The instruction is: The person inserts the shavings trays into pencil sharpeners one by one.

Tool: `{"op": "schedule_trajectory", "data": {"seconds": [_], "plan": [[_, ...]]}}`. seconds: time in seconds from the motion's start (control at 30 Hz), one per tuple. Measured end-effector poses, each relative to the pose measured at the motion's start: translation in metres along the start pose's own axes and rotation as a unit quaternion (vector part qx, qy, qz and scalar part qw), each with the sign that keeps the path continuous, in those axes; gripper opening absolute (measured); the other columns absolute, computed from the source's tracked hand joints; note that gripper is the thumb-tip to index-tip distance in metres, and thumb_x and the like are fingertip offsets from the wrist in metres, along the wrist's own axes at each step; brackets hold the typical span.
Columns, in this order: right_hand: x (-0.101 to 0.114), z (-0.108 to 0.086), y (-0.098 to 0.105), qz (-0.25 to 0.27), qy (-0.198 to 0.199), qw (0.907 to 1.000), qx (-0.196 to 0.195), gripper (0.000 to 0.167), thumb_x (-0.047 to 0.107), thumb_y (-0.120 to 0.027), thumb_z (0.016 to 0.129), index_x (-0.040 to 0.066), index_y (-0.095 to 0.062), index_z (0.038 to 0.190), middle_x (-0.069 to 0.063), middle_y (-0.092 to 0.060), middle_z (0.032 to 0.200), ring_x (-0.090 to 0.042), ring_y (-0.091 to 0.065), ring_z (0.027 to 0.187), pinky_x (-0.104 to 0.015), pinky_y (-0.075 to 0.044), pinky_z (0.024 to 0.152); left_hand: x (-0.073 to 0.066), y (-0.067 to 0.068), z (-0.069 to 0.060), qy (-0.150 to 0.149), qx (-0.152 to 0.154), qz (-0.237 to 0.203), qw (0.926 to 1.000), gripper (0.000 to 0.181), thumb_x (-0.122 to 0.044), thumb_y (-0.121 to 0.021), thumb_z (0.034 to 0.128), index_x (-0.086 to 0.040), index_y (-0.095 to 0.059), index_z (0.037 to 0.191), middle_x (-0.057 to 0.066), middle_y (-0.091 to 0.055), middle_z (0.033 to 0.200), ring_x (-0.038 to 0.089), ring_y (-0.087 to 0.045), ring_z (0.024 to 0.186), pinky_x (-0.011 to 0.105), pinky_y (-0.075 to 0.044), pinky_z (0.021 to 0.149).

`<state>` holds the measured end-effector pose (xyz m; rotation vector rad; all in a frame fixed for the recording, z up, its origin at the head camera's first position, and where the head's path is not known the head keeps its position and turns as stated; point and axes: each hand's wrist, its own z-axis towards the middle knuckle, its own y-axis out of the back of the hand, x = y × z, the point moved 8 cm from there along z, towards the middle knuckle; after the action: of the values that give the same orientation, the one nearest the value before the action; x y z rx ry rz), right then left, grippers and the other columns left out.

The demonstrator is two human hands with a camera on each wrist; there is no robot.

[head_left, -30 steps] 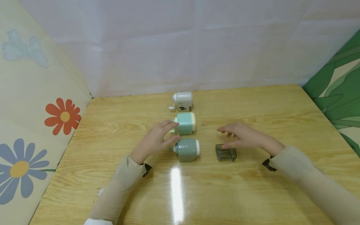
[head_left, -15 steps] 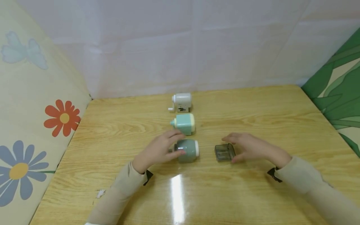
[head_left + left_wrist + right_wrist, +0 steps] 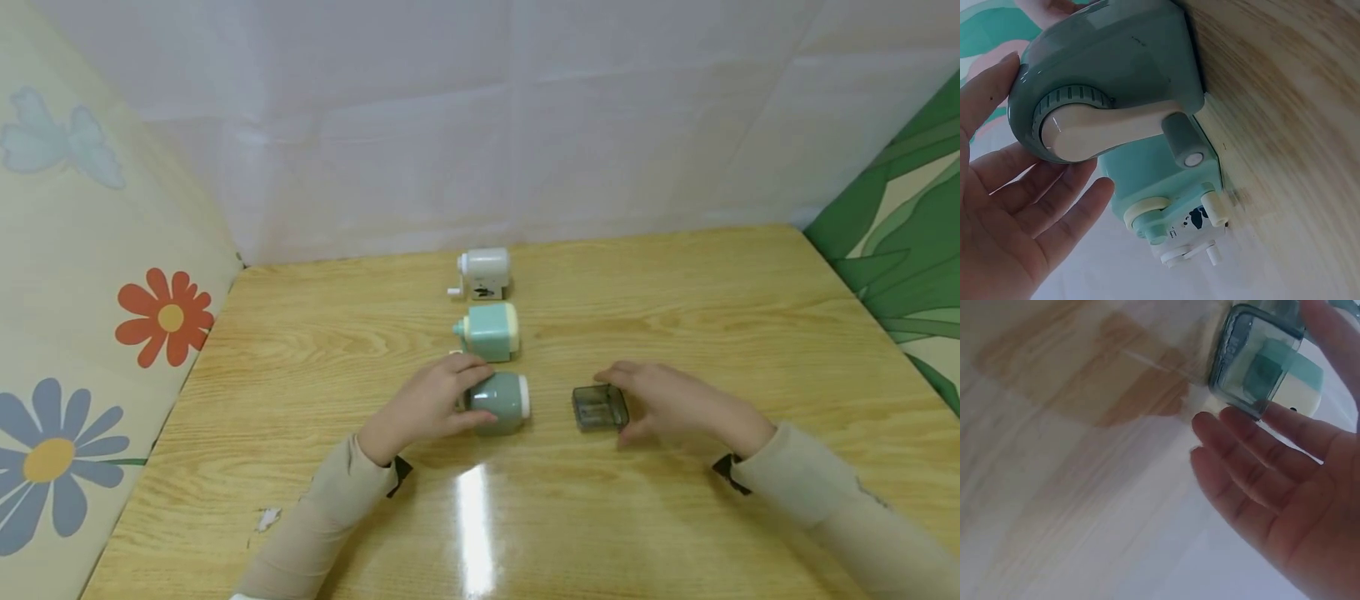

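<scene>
Lowered toward the wooden table (image 3: 712, 317) since a second ago are the left hand (image 3: 427, 400) and the right hand (image 3: 667, 404). Now the dark green sharpener (image 3: 500, 400) is held by the left, thumb on the near side, fingers on the far side, in a wide, lightly curved grip. Just behind it, the teal sharpener (image 3: 489, 331) is left untouched, and behind that, the white sharpener (image 3: 487, 265). Over to the right, apart from the row, the smoky tray (image 3: 592, 408) seems pinched at its right end by the right hand, thumb and fingertips spread to its width. Trouble here? The big sharpener could be skewed or tipped, being held toward one end; its crank (image 3: 1113, 125) could be knocked by fingers so close. The tray could be let slip, with only one end caught.
</scene>
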<state>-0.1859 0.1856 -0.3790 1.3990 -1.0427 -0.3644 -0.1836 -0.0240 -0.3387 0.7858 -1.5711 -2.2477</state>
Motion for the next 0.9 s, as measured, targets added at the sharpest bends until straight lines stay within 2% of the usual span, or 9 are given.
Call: {"op": "schedule_trajectory", "data": {"seconds": [0.1,0.37,0.63,0.9], "plan": [[-0.0011,-0.0004,-0.0025,0.008,-0.012,0.9999,-0.001,0.081,0.036,-0.08,0.064,0.0,-0.047,0.128,-0.013,-0.052,0.122,-0.028,-0.054,0.103,-0.045,-0.044,0.089,0.0001,0.0003,0.0004,0.005,0.0,-0.007,1.0,0.053,-0.035,-0.073,0.0759,0.002,-0.061,0.111,0.013,-0.059,0.108,0.022,-0.057,0.096,0.029,-0.049,0.081],[0.0006,0.001,-0.0033,-0.01,-0.004,0.9998,-0.019,0.071,0.028,-0.081,0.065,-0.003,-0.05,0.12,-0.012,-0.056,0.113,-0.022,-0.057,0.094,-0.041,-0.048,0.082,0.0008,-0.0003,0.0015,0.014,0.002,-0.02,0.9997,0.052,-0.033,-0.075,0.0747,0.003,-0.061,0.11,0.013,-0.06,0.105,0.02,-0.058,0.092,0.027,-0.05,0.079],[0.005,0.0016,-0.0016,-0.024,0.007,0.9994,-0.026,0.065,0.025,-0.081,0.067,-0.004,-0.053,0.117,-0.014,-0.057,0.111,-0.023,-0.058,0.091,-0.041,-0.049,0.079,0.002,-0.0009,0.0018,0.021,-0.001,-0.027,0.9994,0.052,-0.032,-0.075,0.0741,0.003,-0.061,0.11,0.012,-0.06,0.103,0.019,-0.058,0.09,0.027,-0.05,0.077],[0.0084,0.0052,-0.0021,-0.04,0.001,0.9989,-0.024,0.062,0.027,-0.081,0.067,-0.002,-0.055,0.115,-0.014,-0.058,0.11,-0.024,-0.058,0.091,-0.041,-0.05,0.078,0.0017,-0.0001,0.0015,0.024,-0.005,-0.029,0.9993,0.052,-0.032,-0.075,0.0741,0.003,-0.061,0.11,0.012,-0.06,0.103,0.019,-0.058,0.09,0.027,-0.05,0.077]]}}
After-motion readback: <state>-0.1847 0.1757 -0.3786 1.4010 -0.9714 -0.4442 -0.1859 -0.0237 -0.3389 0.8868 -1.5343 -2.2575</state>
